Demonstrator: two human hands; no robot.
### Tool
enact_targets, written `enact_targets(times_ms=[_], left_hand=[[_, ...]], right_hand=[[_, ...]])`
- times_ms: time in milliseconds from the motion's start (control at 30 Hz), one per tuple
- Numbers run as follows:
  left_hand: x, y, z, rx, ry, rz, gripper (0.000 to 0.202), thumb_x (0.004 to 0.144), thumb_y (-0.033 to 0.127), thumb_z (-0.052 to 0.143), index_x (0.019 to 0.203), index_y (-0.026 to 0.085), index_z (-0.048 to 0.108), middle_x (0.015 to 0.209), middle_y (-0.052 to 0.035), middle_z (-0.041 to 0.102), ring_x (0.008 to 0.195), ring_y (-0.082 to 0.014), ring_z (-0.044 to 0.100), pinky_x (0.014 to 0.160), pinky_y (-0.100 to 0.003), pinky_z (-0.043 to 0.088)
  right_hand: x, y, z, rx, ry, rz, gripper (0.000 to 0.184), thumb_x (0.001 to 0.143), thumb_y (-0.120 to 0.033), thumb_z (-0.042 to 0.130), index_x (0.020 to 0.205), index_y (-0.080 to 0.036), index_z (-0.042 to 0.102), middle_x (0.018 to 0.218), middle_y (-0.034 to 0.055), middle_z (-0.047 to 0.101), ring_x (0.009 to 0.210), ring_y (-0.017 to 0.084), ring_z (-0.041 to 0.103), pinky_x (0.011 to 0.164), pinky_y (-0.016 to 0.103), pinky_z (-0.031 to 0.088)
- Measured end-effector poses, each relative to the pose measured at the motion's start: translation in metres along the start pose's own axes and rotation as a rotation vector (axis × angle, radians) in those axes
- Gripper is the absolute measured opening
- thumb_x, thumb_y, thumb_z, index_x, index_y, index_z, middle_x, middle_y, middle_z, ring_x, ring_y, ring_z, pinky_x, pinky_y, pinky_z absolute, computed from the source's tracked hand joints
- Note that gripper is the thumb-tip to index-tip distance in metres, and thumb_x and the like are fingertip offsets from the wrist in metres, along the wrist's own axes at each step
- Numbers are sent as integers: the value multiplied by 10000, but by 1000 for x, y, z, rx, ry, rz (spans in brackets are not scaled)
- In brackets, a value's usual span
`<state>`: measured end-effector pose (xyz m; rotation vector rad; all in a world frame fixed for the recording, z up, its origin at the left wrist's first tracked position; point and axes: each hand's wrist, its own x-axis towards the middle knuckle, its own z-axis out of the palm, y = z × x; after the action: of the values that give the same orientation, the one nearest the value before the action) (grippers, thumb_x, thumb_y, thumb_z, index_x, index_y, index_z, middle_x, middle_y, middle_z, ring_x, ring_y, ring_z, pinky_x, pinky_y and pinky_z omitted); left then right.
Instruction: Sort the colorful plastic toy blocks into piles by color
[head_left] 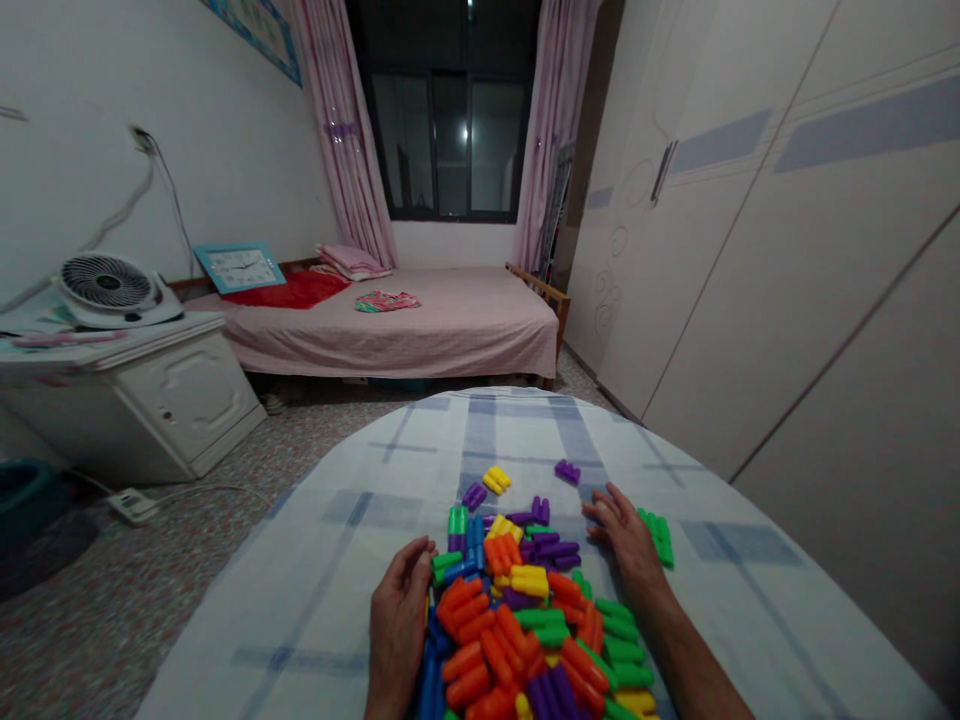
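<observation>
A heap of plastic tube-shaped building blocks (517,625) in orange, green, purple, blue and yellow lies on a checked tablecloth (720,590). My left hand (397,625) rests curled against the heap's left side, its fingertips by green and blue blocks. Whether it grips one is hidden. My right hand (622,540) lies spread on the cloth at the heap's upper right, with its fingers apart and nothing in them. A green block (658,535) sits just beyond its little finger. A purple block (568,472) and a yellow block (496,480) lie apart, farther forward.
The cloth-covered table has a rounded far edge, with a speckled floor beyond it. A pink-covered bed (397,330) stands ahead, a desk fan (109,290) sits on a white cabinet (187,400) to the left, and tall wardrobe doors (787,250) line the right.
</observation>
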<state>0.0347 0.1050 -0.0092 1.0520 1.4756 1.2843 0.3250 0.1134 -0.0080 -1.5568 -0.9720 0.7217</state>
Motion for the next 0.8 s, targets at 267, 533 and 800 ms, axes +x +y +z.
enact_targets(times_ms=[267, 533, 800], left_hand=[[1, -3, 0, 2, -5, 1, 481, 689, 516, 607, 1002, 155, 660, 1033, -102, 693, 981, -257, 631, 880, -367, 481], [0, -4, -1, 17, -12, -1, 479, 704, 513, 593, 1019, 157, 650, 1050, -98, 686, 1010, -258, 615, 916, -379, 454], [-1, -1, 0, -14, -17, -16, 486, 702, 514, 593, 1024, 153, 643, 1059, -99, 681, 1016, -254, 611, 913, -368, 454]], right_hand=[[-7, -9, -16, -191, -603, -223, 408, 700, -349, 634, 1084, -209, 635, 1153, 95, 615, 1075, 241, 559, 940, 415, 427], [-9, -11, -6, -351, -522, -269, 148, 677, -231, 578, 817, -185, 600, 968, 53, 623, 935, 211, 557, 856, 347, 419], [-15, -27, -6, -227, -335, -70, 264, 737, -380, 524, 858, -164, 617, 711, 8, 628, 653, 161, 553, 595, 272, 405]])
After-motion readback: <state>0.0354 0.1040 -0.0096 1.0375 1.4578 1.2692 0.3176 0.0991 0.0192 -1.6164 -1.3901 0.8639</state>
